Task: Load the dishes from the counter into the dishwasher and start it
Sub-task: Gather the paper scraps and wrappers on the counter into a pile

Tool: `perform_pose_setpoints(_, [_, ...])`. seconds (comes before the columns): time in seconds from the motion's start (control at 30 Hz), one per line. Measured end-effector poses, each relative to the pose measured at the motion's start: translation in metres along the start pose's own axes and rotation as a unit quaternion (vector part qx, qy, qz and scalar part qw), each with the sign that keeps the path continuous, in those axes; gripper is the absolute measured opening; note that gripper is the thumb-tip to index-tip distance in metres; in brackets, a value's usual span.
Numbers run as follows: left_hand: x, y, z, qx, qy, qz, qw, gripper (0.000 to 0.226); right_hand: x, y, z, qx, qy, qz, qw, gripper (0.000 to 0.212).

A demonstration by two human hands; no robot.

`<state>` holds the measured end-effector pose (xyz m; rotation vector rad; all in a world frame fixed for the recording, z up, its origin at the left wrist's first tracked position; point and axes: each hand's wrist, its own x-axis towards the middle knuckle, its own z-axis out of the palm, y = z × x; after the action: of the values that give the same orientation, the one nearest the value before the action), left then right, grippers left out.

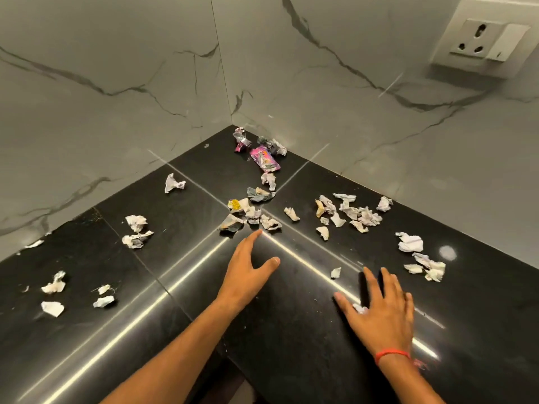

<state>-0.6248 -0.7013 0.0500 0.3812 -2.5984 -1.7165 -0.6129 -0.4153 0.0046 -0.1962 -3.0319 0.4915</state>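
I see no dishes and no dishwasher. A black stone counter (87,330) fills a corner and is strewn with several crumpled paper scraps. My left hand (248,266) lies flat on the counter, fingers straight, its fingertips just short of a cluster of scraps (250,215). My right hand (379,310) rests flat with spread fingers, and a small white scrap (359,308) shows under it by the index finger. A red thread circles my right wrist.
A pink wrapper (264,159) and foil scraps lie in the far corner. More paper heaps sit at the right (353,212), the far right (420,258) and the left (135,231). Marble-look walls close both back sides. A wall socket (484,43) is mounted at the upper right.
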Motion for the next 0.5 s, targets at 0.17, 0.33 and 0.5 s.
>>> perform_pose_setpoints(0.17, [0.069,0.0,-0.02,0.089,0.121,0.087,0.985,0.061,0.002,0.003,0.005,-0.028,0.023,-0.011,0.999,0.094])
perform_pose_setpoints(0.33, [0.138,-0.012,-0.022,0.251,0.053,0.033,0.966,0.075,0.004,0.0,0.005,-0.031,0.013,0.001,0.999,0.094])
perform_pose_setpoints(0.5, [0.11,-0.029,0.013,0.364,-0.026,0.164,0.916,0.068,0.005,-0.002,0.002,-0.037,0.009,0.006,0.999,0.096])
